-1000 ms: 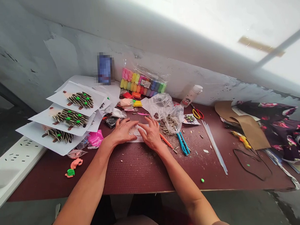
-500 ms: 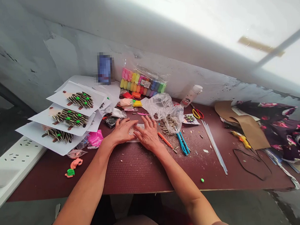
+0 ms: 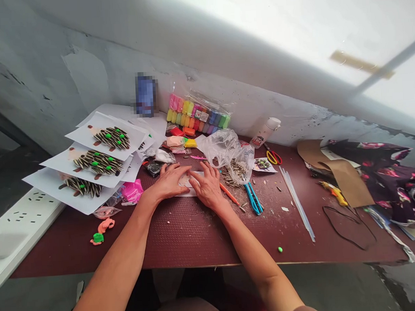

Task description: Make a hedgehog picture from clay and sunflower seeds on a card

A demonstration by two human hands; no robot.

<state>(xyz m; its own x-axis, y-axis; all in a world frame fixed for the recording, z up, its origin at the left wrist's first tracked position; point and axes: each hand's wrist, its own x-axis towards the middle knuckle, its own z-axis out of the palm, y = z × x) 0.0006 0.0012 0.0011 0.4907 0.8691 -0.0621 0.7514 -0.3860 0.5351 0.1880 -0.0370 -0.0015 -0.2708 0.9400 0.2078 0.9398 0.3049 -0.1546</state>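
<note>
A small sheet of white paper (image 3: 187,193) lies flat on the table, partly covered by both hands. Between them a pale, skin-toned patch shows on the sheet; it looks like clay, but its outline is hidden. My left hand (image 3: 169,181) rests over the sheet's left side, fingers stretched and slightly curved, thumb toward the middle. On the right side my right hand (image 3: 208,186) touches the sheet with its fingers spread. Just right of it lie an orange pen-like tool (image 3: 230,194), a blue utility knife (image 3: 253,199) and a heap of sunflower seeds (image 3: 233,173) by a clear plastic bag (image 3: 222,148).
Stacked sheets with seed hedgehogs (image 3: 101,162) stand left, near a white power strip (image 3: 31,213). Colored clay packs (image 3: 195,114) lean at the wall. Rightward are a white bottle (image 3: 265,132), scissors (image 3: 272,156), glue sticks (image 3: 296,203) and a yellow glue gun (image 3: 336,193).
My right hand has shifted very slightly to the right, and a little more of the pale patch shows between the hands. My left hand has stayed nearly still.
</note>
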